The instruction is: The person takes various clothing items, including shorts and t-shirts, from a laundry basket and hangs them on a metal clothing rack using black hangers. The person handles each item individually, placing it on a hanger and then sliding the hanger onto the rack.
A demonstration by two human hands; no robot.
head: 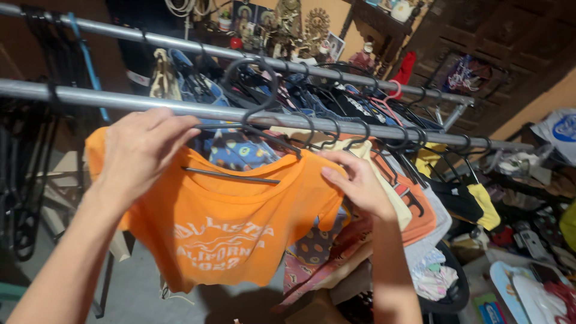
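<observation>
Fingers (336, 161) of the right hand (359, 185) are pinching the right shoulder of an orange tee (228, 222), thumb on the front of the cloth. Left hand (139, 150) is curling over the other shoulder, fingers bunched together and gripping the fabric right under the near rail (180, 107). Tee is sitting on a black hanger (252, 129) that's hooking over that rail, white print facing me. More clothes (414, 204) are hanging crammed along to the right, and a second rail (336, 71) is running behind.
</observation>
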